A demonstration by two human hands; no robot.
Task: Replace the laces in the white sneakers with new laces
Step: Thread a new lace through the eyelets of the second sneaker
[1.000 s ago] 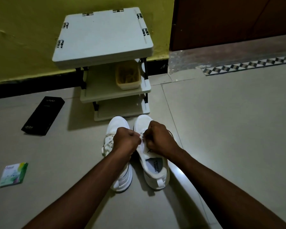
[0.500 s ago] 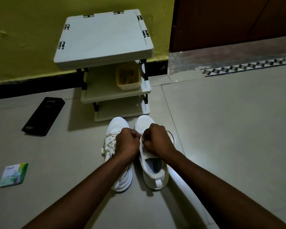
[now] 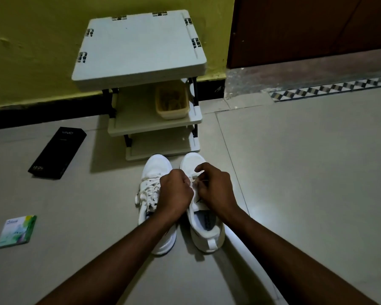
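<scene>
Two white sneakers stand side by side on the floor, toes pointing away from me. The left sneaker has loose white laces bunched over its tongue. Over the right sneaker both my hands work at the eyelets. My left hand is curled into a fist and grips the white lace near the shoe's inner edge. My right hand pinches the same lace from the other side, its index finger lifted above the toe area. The lacing under the hands is mostly hidden.
A white three-tier plastic rack stands just beyond the shoes, against the yellow wall, with a small beige tub on its middle shelf. A black box and a small green-and-white packet lie on the floor at left. A brown door is at right.
Both hands have stayed on the right sneaker's lacing. My right hand has loosened from a fist, its index finger now raised, and a short piece of lace shows between the hands.
</scene>
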